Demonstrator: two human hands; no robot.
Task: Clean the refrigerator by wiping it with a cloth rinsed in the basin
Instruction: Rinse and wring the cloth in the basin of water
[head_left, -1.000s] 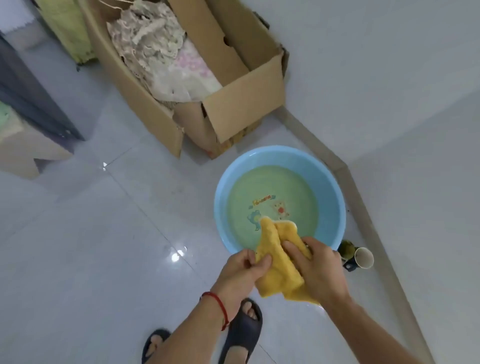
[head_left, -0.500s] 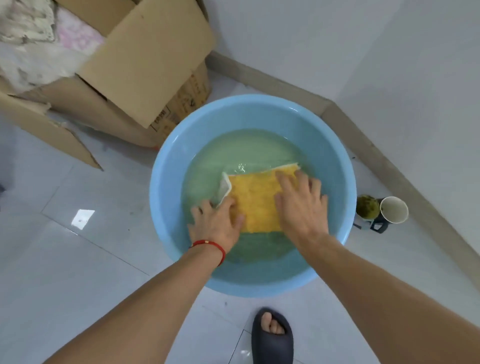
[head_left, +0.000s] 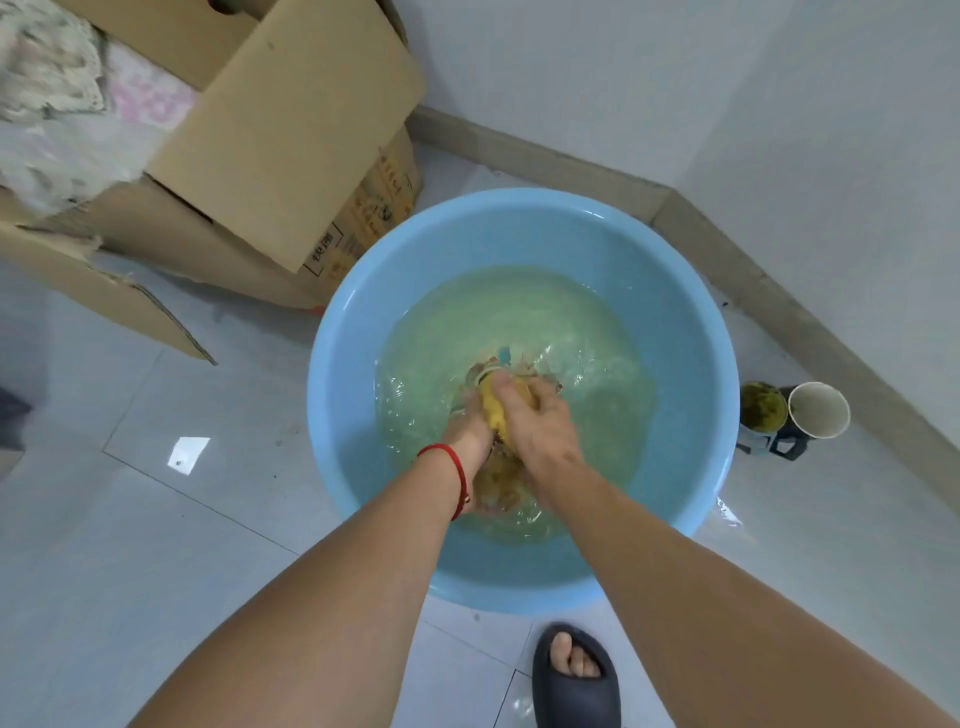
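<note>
Left hand (head_left: 467, 423) and right hand (head_left: 540, 423) both clenched around yellow cloth (head_left: 496, 410) in blue basin (head_left: 685, 312)

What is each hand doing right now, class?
Left hand: closed on the yellow cloth, in the basin water.
Right hand: closed on the same cloth.

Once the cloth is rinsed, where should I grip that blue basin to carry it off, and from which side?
Probably take the basin by its broad rolled rim with both hands at opposite points, left and right, coming from above on the near side. It is round, has no visible handles and holds water, so a one-sided hold would likely tip it. The box crowds the far-left rim; cups sit close on the right.
</note>
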